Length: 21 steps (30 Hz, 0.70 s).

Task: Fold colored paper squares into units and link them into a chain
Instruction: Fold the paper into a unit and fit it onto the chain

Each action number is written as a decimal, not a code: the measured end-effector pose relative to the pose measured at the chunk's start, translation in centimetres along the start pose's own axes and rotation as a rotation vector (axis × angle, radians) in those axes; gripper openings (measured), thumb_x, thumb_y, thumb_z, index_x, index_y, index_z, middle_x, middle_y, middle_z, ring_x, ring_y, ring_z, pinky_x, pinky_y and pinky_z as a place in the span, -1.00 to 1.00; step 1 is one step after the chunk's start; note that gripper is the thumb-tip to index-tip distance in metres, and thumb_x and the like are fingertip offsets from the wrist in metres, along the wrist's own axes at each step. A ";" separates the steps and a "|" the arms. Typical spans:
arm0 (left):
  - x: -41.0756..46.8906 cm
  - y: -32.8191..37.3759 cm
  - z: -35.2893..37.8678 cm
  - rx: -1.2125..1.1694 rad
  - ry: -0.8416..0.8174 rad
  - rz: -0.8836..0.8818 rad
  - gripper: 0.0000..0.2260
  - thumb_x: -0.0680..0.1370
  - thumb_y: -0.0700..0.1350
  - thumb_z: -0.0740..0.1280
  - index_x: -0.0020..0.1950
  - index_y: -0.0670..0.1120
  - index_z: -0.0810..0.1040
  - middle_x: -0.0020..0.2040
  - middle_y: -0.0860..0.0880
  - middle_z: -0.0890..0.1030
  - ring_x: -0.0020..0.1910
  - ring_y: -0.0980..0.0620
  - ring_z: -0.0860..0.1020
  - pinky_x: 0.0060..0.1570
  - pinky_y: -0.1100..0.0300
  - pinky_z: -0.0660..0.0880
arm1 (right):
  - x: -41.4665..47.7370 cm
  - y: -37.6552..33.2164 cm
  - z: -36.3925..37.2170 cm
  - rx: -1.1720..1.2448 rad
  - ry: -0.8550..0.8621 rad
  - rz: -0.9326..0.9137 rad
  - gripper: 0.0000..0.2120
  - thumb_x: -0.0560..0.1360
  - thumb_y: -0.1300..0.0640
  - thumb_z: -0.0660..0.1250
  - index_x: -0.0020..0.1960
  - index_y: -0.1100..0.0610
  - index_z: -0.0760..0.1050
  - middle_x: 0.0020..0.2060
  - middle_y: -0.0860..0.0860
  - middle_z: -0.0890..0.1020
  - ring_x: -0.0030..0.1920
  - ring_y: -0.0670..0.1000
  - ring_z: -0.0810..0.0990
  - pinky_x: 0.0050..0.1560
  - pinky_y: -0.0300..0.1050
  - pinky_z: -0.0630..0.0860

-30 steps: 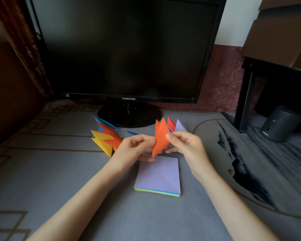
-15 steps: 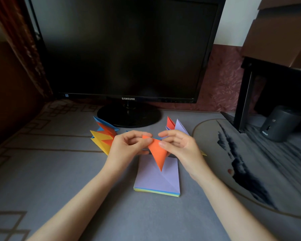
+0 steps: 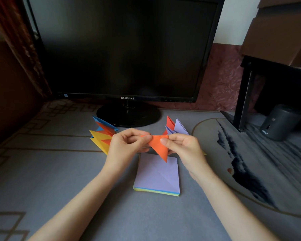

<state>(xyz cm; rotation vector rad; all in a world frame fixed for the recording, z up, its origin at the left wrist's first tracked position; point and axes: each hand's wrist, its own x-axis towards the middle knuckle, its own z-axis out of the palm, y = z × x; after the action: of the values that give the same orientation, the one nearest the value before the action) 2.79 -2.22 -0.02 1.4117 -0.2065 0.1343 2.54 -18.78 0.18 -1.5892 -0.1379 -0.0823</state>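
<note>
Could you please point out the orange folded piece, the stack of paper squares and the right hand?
orange folded piece (image 3: 158, 148), head view, on its flat orange face.
stack of paper squares (image 3: 157, 175), head view, on the lilac top sheet.
right hand (image 3: 185, 147), head view, on the back of the hand.

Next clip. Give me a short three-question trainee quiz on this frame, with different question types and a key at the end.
1. True or false: both the left hand and the right hand pinch the orange folded unit above the table.
2. Multiple choice: the top sheet of the paper stack is A) lilac, B) green, C) black.
3. Fill in: the orange folded unit's long tip points ____, toward the paper stack.
Key: 1 true; 2 A; 3 down.
</note>
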 end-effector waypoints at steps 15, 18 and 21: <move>0.0 -0.5 -0.1 0.181 -0.083 0.053 -0.88 0.36 -0.16 0.49 -0.13 -0.11 0.64 -0.25 -0.07 0.70 -0.21 -0.05 0.68 -0.16 0.18 0.61 | 0.2 0.5 0.1 -0.055 -0.016 -0.050 -0.89 0.40 0.35 0.42 -0.23 0.17 0.62 -0.36 0.01 0.67 -0.31 -0.10 0.62 -0.21 -0.29 0.56; 0.1 -0.6 -0.2 0.167 -0.065 0.071 -0.90 0.30 -0.08 0.47 -0.23 -0.06 0.66 -0.28 -0.07 0.69 -0.26 -0.05 0.65 -0.18 0.17 0.59 | 0.2 0.4 0.2 -0.037 -0.013 -0.053 -0.94 0.41 0.31 0.42 -0.18 0.18 0.63 -0.30 0.06 0.68 -0.28 -0.10 0.63 -0.21 -0.30 0.54; 0.2 -0.6 -0.2 0.132 -0.036 0.073 -0.92 0.31 -0.08 0.46 -0.26 -0.06 0.66 -0.32 -0.05 0.68 -0.30 0.04 0.60 -0.23 0.22 0.57 | 0.2 0.3 0.0 0.015 0.017 -0.055 -0.93 0.46 0.30 0.37 -0.14 0.20 0.62 -0.32 -0.01 0.68 -0.30 -0.13 0.62 -0.26 -0.32 0.52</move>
<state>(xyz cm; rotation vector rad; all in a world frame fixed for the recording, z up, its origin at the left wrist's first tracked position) 3.17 -2.12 -0.62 1.5390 -0.2835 0.1857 2.82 -18.79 -0.09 -1.5692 -0.1689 -0.1376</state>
